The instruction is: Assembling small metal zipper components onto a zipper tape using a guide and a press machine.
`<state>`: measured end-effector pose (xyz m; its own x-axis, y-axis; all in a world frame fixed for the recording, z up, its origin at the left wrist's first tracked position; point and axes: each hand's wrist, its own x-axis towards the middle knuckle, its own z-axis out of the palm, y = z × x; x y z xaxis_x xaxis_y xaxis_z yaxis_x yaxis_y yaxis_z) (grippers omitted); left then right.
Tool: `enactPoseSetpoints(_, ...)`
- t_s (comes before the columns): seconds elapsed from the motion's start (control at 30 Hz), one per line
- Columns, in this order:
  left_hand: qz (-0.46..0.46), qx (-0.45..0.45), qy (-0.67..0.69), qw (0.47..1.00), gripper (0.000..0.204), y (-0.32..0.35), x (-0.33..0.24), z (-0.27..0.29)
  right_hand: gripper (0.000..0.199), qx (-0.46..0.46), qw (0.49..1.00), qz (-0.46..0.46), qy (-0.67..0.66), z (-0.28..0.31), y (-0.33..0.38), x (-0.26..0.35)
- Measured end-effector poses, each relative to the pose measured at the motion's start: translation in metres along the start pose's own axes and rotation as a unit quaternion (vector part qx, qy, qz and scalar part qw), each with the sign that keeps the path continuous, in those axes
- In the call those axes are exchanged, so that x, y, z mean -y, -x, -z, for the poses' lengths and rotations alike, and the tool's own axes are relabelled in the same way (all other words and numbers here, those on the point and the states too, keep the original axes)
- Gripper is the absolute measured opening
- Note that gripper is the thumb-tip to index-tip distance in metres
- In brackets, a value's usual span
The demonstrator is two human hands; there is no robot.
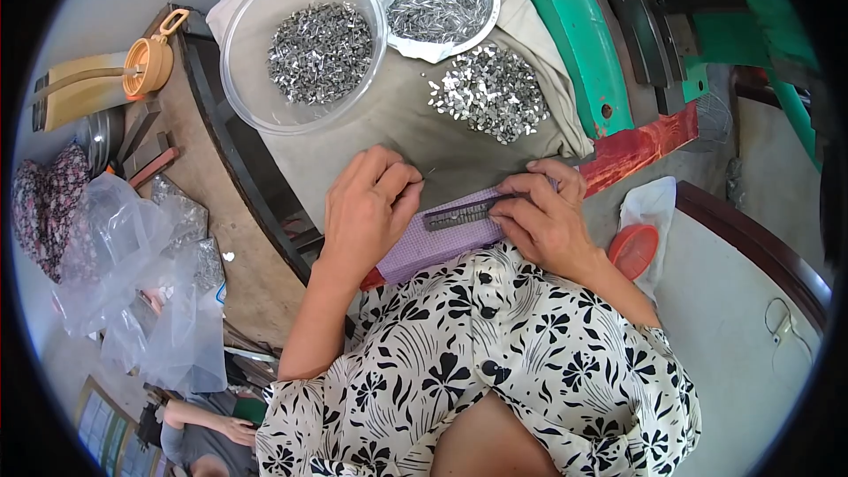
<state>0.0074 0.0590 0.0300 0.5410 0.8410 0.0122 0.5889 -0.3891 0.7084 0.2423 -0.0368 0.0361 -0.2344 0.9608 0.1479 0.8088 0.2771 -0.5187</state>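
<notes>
A dark, narrow metal block (458, 216) with a row of small slots or pieces lies on a purple checked pad (415, 252) in front of me. My right hand (548, 212) pinches the block's right end between thumb and fingers. To the left of the block, my left hand (371, 199) is closed in a pinch, and a tiny thin pin seems to stick out at its fingertips. Beyond my hands, a loose heap of small shiny metal pieces (495, 93) rests on the olive cloth (389, 124).
A clear plastic tub (231, 79) of small metal bits and a lined bowl (490, 22) of thin metal pins stand behind. Green machinery (574, 35) borders the right. Plastic bags (150, 274) and an orange-lidded bottle (148, 66) lie left; another person (208, 433) is at lower left.
</notes>
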Motion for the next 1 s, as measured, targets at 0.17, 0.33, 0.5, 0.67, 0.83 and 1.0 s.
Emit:
enactPoseSetpoints(0.17, 0.021, -0.020, 0.013, 0.999, 0.015, 0.003, -0.001, -0.001, 0.021, -0.019, 1.000, -0.017, 0.000, -0.001, -0.004, 0.004)
enactPoseSetpoints(0.33, 0.039, -0.056, 0.047, 0.997, 0.014, 0.007, 0.001, -0.011, 0.016, -0.023, 1.000, 0.013, -0.003, -0.012, -0.004, 0.006)
enactPoseSetpoints(0.5, 0.027, -0.085, 0.031, 0.996, 0.013, 0.002, -0.004, -0.019, 0.016, -0.032, 0.999, 0.008, -0.016, -0.013, -0.006, 0.004)
enactPoseSetpoints(0.67, 0.004, -0.062, -0.045, 0.997, 0.011, -0.005, -0.010, -0.019, 0.017, -0.086, 0.996, -0.006, -0.011, -0.004, -0.030, -0.013)
enactPoseSetpoints(0.83, 0.038, -0.043, -0.051, 0.997, 0.011, -0.005, -0.018, -0.016, 0.023, -0.075, 0.996, 0.034, 0.043, 0.002, -0.067, -0.030)
enactPoseSetpoints(1.0, 0.031, -0.028, -0.037, 0.998, 0.014, -0.005, -0.024, -0.007, 0.008, -0.013, 0.993, 0.081, 0.082, 0.006, -0.082, -0.031)
